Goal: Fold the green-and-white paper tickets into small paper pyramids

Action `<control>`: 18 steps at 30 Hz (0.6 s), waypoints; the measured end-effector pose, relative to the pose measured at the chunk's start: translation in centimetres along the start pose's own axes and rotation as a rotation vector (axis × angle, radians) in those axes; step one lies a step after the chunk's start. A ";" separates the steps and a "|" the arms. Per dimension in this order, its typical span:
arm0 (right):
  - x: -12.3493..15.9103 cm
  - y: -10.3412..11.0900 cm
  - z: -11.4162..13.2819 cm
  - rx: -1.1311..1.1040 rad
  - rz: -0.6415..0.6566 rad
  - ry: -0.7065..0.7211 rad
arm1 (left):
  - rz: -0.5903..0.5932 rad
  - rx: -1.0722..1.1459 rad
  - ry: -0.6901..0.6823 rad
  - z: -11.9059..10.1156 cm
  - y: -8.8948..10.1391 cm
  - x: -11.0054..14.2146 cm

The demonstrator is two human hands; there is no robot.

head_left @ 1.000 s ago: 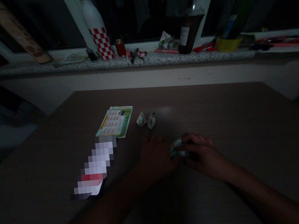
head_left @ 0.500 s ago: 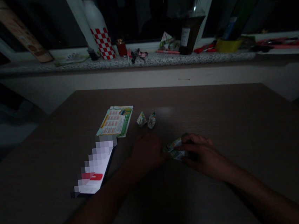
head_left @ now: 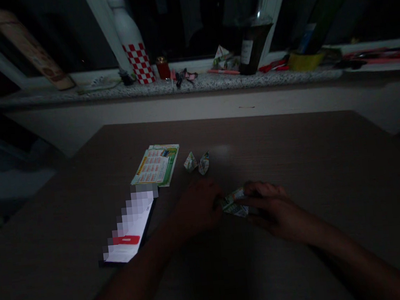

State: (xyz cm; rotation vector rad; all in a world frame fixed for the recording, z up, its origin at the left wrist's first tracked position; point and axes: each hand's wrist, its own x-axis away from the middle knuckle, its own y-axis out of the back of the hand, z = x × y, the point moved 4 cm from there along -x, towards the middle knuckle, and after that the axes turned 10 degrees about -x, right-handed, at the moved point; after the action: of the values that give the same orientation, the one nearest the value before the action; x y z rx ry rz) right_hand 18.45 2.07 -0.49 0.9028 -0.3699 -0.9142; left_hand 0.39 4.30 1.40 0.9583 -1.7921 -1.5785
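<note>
A small folded piece of printed paper (head_left: 234, 204), green and white, lies between my hands low over the table. My left hand (head_left: 202, 204) is closed at its left end, fingertips partly hidden in shadow. On its right side my right hand (head_left: 271, 204) pinches it, with the forefinger lying across the top. Just beyond my left hand stand two small folded paper shapes (head_left: 190, 162), side by side and pointed at the top. The light is dim, so the folds are hard to make out.
Left of the folded shapes lies a stack of printed calendar cards (head_left: 156, 166). A lit phone (head_left: 132, 232) rests nearer, beside my left forearm. Along the back, a granite windowsill (head_left: 201, 85) carries a checkered bottle (head_left: 137, 57), a red jar (head_left: 163, 68), a dark cup (head_left: 250, 51) and a yellow pot (head_left: 305, 60).
The folded paper has shifted its angle slightly, and more of its lower triangular part shows. Both hands keep their hold. The whole view has moved a little.
</note>
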 end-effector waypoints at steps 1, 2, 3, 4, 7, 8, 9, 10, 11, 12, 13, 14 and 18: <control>0.0 0.0 0.0 -0.004 -0.005 0.007 | 0.005 0.014 -0.046 -0.5 -0.1 0.0; 0.0 0.0 0.1 -0.006 -0.009 0.009 | 0.011 0.025 -0.091 -1.0 -0.3 -0.1; 0.0 0.0 0.0 -0.008 -0.013 0.011 | 0.016 0.025 -0.137 -1.5 -0.5 -0.2; 0.0 -0.1 0.0 -0.009 -0.020 0.013 | 0.016 0.013 -0.177 -1.8 -0.7 -0.2; 0.0 -0.1 -0.1 -0.035 -0.060 0.035 | -0.003 -0.039 -0.232 -2.2 -1.1 -0.5; 0.0 -0.2 -0.2 -0.058 -0.077 0.048 | -0.021 -0.049 -0.241 -2.2 -1.2 -0.5; 0.0 -0.1 -0.1 -0.087 -0.102 0.065 | -0.047 -0.053 -0.248 -2.1 -1.1 -0.5; 0.1 0.0 -0.1 -0.115 -0.130 0.087 | -0.078 -0.050 -0.254 -2.0 -1.1 -0.5; 0.1 0.1 0.0 -0.137 -0.165 0.112 | -0.113 -0.041 -0.254 -2.0 -0.9 -0.4; 0.1 0.3 0.2 -0.150 -0.204 0.139 | -0.147 -0.025 -0.250 -1.9 -0.8 -0.3; 0.2 0.5 0.4 -0.153 -0.248 0.168 | -0.181 -0.005 -0.243 -1.8 -0.6 -0.2; 0.3 0.8 0.6 -0.148 -0.290 0.197 | -0.208 0.019 -0.235 -1.8 -0.4 -0.1; 0.6 1.5 1.7 -0.123 -0.402 0.299 | -0.260 0.122 -0.220 -2.0 0.3 0.3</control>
State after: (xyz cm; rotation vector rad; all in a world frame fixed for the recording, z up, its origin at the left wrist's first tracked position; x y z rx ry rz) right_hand 18.53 1.17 1.65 1.0002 0.1303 -1.1343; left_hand 1.77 2.84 1.96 1.1514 -1.9972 -1.8100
